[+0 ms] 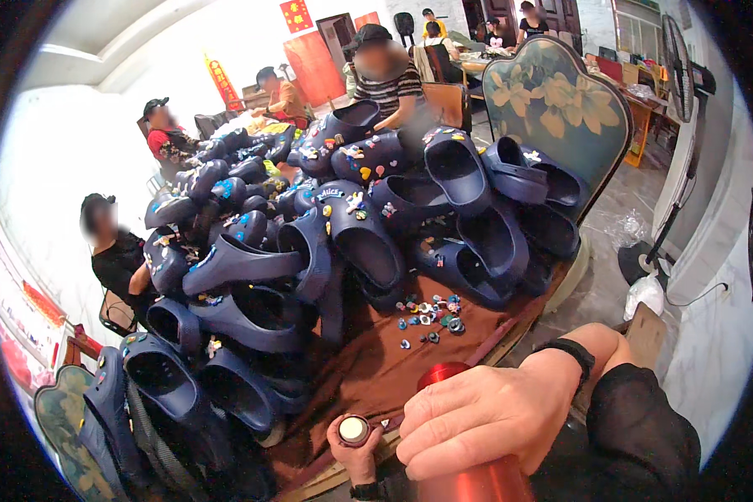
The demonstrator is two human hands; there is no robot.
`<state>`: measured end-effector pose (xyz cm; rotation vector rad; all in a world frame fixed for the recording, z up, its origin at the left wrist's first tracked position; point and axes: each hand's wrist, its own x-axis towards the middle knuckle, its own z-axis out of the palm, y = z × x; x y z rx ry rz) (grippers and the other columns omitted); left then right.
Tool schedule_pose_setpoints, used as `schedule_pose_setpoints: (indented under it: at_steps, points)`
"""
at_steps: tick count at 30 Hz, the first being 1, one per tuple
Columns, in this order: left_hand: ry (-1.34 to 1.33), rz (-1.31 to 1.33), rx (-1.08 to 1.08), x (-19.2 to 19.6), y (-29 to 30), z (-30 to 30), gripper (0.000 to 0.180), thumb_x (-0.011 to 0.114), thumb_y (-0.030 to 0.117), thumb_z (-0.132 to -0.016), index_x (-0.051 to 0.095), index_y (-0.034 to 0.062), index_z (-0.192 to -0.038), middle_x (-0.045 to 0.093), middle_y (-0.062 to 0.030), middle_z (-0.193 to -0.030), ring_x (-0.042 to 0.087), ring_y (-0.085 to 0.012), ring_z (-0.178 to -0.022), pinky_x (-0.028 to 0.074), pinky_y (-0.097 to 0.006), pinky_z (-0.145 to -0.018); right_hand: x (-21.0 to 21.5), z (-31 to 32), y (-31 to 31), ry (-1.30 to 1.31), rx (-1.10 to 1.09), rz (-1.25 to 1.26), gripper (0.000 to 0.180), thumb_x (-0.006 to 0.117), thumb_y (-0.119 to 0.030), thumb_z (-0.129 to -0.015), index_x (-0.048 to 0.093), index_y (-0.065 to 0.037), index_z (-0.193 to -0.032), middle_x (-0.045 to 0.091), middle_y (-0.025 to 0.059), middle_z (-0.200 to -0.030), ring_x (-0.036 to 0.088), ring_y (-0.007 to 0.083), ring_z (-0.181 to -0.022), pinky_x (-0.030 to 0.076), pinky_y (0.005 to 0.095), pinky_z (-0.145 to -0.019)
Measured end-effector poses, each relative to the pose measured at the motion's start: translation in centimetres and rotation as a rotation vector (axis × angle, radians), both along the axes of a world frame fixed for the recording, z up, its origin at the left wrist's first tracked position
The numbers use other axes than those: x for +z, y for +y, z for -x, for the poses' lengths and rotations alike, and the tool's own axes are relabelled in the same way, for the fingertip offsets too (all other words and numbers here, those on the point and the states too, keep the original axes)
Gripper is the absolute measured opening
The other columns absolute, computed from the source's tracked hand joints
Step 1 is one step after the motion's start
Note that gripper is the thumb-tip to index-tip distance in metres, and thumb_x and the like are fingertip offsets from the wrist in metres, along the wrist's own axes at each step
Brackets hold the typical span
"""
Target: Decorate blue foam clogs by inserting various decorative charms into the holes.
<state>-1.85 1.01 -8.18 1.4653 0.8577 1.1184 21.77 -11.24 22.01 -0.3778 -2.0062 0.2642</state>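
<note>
A shiny red metal flask, shaped like a thermos, stands close to me at the bottom edge. The fingers of my right hand are wrapped over it, and a dark band circles that wrist. My left hand, at the table's near edge, grips a small round bottle cap with a pale disc facing up. Just beyond the flask, several small loose shoe charms lie on the brown cloth. Most of the flask's lower part is out of view.
A high heap of navy clogs, many with colourful charms, covers most of the table. A floral padded panel rises at the far right. A standing fan is right of it. Several people sit around the far and left sides.
</note>
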Motion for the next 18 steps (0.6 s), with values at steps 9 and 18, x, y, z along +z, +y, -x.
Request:
schedule_pose_setpoints:
  at_steps: [9, 18]
  points:
    - [-0.031, 0.041, -0.019, 0.9, -0.2, -0.4, 0.073, 0.086, 0.013, -0.076, 0.047, 0.0044, -0.136, 0.054, -0.0097, -0.13, 0.053, -0.0219, -0.118, 0.045, -0.033, -0.1, -1.3, -0.3, 0.4, -0.052, -0.056, -0.098, 0.052, 0.07, -0.022, -0.081, 0.052, 0.002, -0.124, 0.062, 0.0197, -0.111, 0.062, 0.0391, -0.097, 0.051, 0.0479, -0.084]
    - [0.053, 0.09, -0.003, 3.4, -0.1, 0.8, 0.065, 0.075, -0.003, -0.066, 0.046, 0.0041, -0.124, 0.053, -0.0083, -0.115, 0.059, -0.0188, -0.104, 0.053, -0.032, -0.089, -2.5, -0.7, -1.8, -0.001, -0.013, 0.254, 0.046, 0.068, -0.015, -0.086, 0.052, 0.007, -0.122, 0.06, 0.023, -0.112, 0.061, 0.0412, -0.099, 0.05, 0.0472, -0.087]
